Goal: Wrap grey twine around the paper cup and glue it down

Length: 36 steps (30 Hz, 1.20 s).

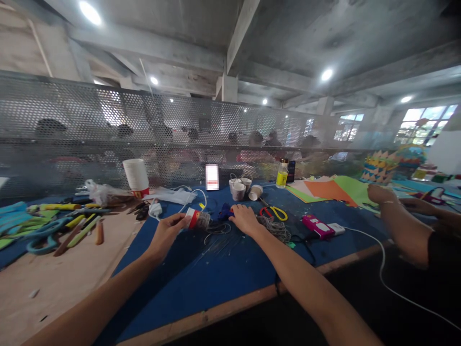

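Note:
My left hand pinches a red-and-white paper cup lying on its side, its far end wrapped in grey cord. Across from it, my right hand is closed around a blue glue gun, mostly covered by my fingers. The tool is close to the cup; whether they touch I cannot tell. Loose grey cord trails from the cup over the blue mat. A tangled heap of grey cord lies beside my right wrist, with yellow-and-red scissors just behind it.
Stacked paper cups stand at back left, small cord-wrapped cups at back centre. A yellow-labelled bottle, coloured sheets and a magenta box lie rightward. Blue-handled scissors lie left. A co-worker's arm reaches in from the right.

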### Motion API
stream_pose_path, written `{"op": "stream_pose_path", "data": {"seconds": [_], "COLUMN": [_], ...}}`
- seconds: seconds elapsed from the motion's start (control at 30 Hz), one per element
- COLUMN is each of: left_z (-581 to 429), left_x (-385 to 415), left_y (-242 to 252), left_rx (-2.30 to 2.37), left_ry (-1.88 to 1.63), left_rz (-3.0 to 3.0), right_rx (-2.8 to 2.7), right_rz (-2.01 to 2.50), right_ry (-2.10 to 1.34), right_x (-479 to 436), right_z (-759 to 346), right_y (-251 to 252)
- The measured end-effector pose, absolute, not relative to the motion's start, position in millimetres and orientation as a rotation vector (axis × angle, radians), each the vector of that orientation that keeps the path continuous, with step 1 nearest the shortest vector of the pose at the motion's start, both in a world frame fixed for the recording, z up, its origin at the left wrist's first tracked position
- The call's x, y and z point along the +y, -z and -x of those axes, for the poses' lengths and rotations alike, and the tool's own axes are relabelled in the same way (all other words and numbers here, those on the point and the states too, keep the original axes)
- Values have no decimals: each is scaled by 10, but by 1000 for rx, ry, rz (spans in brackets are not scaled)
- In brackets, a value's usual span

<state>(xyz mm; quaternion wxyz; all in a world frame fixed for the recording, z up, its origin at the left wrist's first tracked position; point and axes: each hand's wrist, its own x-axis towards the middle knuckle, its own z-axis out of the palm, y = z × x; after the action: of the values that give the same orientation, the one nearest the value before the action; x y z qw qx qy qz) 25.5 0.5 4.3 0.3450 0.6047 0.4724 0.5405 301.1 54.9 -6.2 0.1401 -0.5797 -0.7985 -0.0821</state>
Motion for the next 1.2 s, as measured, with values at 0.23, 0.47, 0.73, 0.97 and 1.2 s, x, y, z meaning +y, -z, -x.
{"op": "stream_pose_path", "data": {"seconds": [0.23,0.47,0.73,0.97,1.2], "left_z": [-248,-263,-229,-221,-187], "left_x": [10,1,8,29,61], "left_y": [-44,-74,-92,-95,-62], "left_rx": [1232,1223,1232,1248,1254], "left_ry": [-1439,-1479,-1504,-1540,-1584], "left_rz": [-1558,-1525,-1513,-1491,-1430], "right_rx": [-2104,-1888,-1738,-1775,-1833], "right_rz": [1602,1411,1036,854,784], "right_ry": [112,-75,-460,-608,-599], "right_x": [560,549,469,356,325], "right_z": [-2973,-2964,-2863,-2746,-2722], "right_y": [15,-109,-163,-143,-92]}}
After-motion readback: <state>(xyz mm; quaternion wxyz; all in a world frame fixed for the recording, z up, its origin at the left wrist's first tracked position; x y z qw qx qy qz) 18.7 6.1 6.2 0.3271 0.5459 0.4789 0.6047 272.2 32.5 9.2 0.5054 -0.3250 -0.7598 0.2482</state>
